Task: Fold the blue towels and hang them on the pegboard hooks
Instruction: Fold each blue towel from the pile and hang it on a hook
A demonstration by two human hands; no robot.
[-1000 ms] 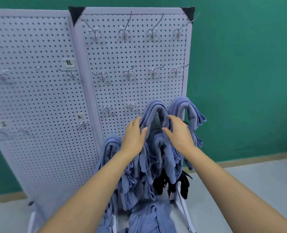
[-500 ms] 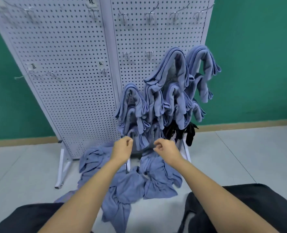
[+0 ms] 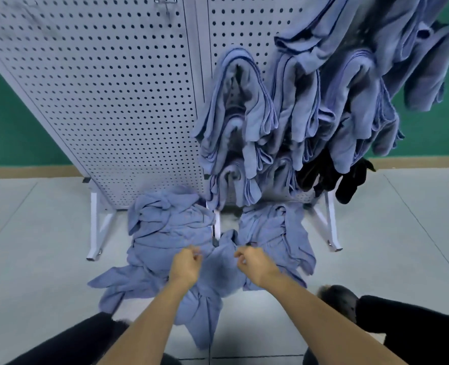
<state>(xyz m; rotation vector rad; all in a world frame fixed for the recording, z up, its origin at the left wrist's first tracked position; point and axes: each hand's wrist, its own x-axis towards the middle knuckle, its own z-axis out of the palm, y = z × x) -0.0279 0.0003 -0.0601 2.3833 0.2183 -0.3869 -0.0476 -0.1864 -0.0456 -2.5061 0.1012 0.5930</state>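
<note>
The left grip point(image 3: 185, 264) and the right grip point(image 3: 255, 262) are held low in the centre of the frame, a little apart, just above a heap of loose blue towels point(image 3: 165, 230). The fingers of both are seen curled inward. Whether cloth is pinched in either cannot be told, since the fingertips are blurred against the fabric. A ridge of towel is seen rising between the two grips.

The loose blue towels are spread crumpled on the floor point(image 3: 33, 233) at the foot of the pegboard point(image 3: 112, 101). One mound is lying centre left and a second mound point(image 3: 276, 233) centre right. A long tail of cloth is trailed toward the lower middle of the frame, between the forearms.

The white pegboard is stood on angled white feet point(image 3: 97, 227) and fills the upper left and upper middle. A metal hook point(image 3: 166, 3) is seen at its top edge. Folded blue towels point(image 3: 239, 114) are hung in overlapping layers on the panel at the upper middle. More of them point(image 3: 349, 88) are draped toward the upper right corner. A few black cloths point(image 3: 331, 175) are hung just below that group, right of centre.

A green wall point(image 3: 7, 127) with a tan skirting strip is seen behind the board. Legs in black trousers point(image 3: 402, 327) are seen at the lower corners.
</note>
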